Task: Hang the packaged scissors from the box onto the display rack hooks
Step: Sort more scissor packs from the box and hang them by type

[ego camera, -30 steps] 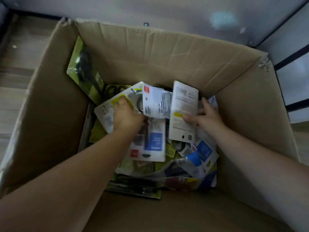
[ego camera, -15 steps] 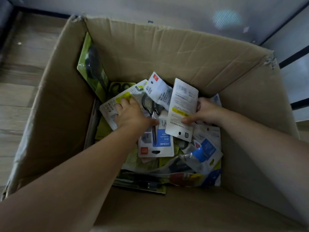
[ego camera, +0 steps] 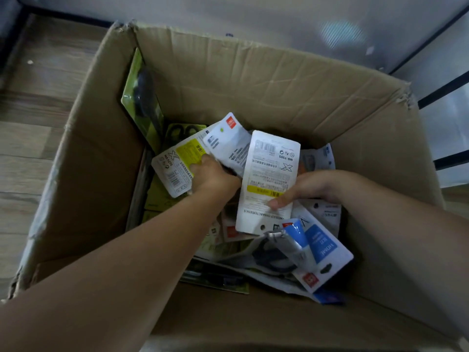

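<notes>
Both arms reach down into an open cardboard box that fills most of the frame and stands on a wooden floor. The box bottom holds a loose pile of packaged scissors, lying at mixed angles in the centre and lower right of the frame.

The left hand, at frame centre, has its fingers curled around a white pack with a yellow label; that pack extends to the upper left of the hand. A second white pack lies just above this hand.

The right hand, right of centre, pinches a tall white pack with its thumb on the printed back face. This pack stands tilted between the two hands.

A green pack leans against the box's left wall, upper left of the frame, well apart from both hands.
</notes>
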Motion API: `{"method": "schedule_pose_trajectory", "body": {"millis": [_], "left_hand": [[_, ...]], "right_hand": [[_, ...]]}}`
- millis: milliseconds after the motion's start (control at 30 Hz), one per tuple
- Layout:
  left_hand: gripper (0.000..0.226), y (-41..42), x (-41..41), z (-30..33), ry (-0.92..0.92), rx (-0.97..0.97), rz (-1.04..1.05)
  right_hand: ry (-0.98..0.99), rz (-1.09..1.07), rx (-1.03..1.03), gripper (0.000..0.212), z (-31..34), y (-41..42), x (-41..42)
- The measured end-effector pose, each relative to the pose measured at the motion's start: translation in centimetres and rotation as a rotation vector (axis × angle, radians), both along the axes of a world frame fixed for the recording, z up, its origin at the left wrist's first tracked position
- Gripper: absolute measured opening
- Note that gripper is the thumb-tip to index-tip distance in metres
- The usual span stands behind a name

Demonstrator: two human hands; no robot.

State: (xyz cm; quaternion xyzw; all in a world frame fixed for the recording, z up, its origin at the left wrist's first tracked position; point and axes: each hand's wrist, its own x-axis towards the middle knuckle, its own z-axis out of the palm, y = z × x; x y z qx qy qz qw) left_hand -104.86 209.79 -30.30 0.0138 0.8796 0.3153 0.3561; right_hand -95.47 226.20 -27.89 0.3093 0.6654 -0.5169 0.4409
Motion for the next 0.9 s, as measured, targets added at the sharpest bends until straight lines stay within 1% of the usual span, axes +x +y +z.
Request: {"method": "schedule_pose_trajectory", "body": {"millis": [67,133,167,200,267,400,500,633,700,767,833,900], "left_hand": [[0.057,-0.2,-0.1,-0.2,-0.024,0.049,0.006],[0.051,-0.5,-0.2,-0.4,-0.09,0.146,0.108],[0.046,-0.5,-0.2,-0.4,-0.152,0.189,0.191],[0.038,-0.6,-0.2,-0.3,-0.221,0.229,0.266],[0.023,-0.8,-0.3,-0.2,-0.316,0.299,0.327],[0.03,-1.4,-1.0,-0.1,-0.378,0.431,0.335],[0.031,-1.4,-1.8,-0.1,-0.459,0.518,0.356],[0.039,-1.3,-2.6,0.0,-0.537,0.543,0.388],[0.036,-1.5,-3.0,0.6,-0.509,0.54,0.417],[0.033,-2.1,-3.4,1.9,-0.432,0.549,0.496],[0.033,-3.1,-3.6,4.4,-0.37,0.555,0.575],[0.036,-4.3,-3.4,8.3,-0.374,0.572,0.618]], "right_hand": [[-0.047,0.085,0.03,0.027,0.2,-0.4,-0.3],[-0.083,0.15,0.046,0.022,0.3,-0.7,-0.5],[-0.086,0.176,0.059,0.025,0.3,-0.9,-0.5],[-0.074,0.192,0.078,0.033,0.2,-1.0,-0.4],[-0.027,0.186,0.111,0.049,0.1,-1.1,0.0],[0.066,0.156,0.105,0.041,0.0,-0.6,1.2],[0.123,0.058,0.129,0.039,0.5,0.7,1.9],[0.29,-0.191,0.195,0.035,1.8,2.2,2.2],[0.363,-0.286,0.218,0.036,3.2,2.7,1.7],[0.413,-0.388,0.231,0.038,5.2,2.8,1.4],[0.45,-0.462,0.245,0.039,7.7,2.0,1.4],[0.471,-0.468,0.265,0.045,11.0,0.6,1.3]]}}
